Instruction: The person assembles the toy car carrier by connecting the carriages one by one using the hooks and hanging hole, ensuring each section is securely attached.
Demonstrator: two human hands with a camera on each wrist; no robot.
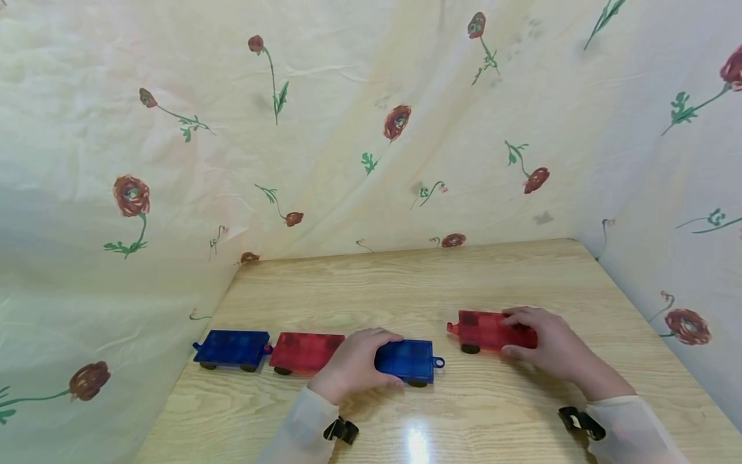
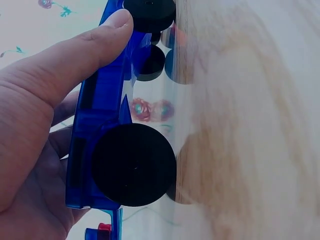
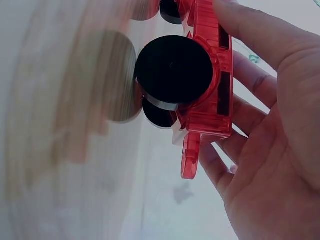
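Note:
My left hand [image 1: 358, 362] grips a see-through blue toy train car [image 1: 411, 359] from above, thumb on its near side. In the left wrist view, that blue car [image 2: 97, 112] shows its black wheels [image 2: 134, 165] by the tabletop. Behind it in the row come a red car [image 1: 301, 351] and another blue car [image 1: 234, 348] at the far left end. Farther right, my right hand [image 1: 551, 345] holds a second red car [image 1: 480, 332], whose hook faces the blue car's ring across a gap. The right wrist view shows this red car [image 3: 212, 107] between thumb and fingers.
The cars stand on a light wood-grain table [image 1: 394, 283]. A cream cloth with printed red flowers [image 1: 324, 129] hangs behind and along both sides. Black bands [image 1: 342, 430] sit at both wrists.

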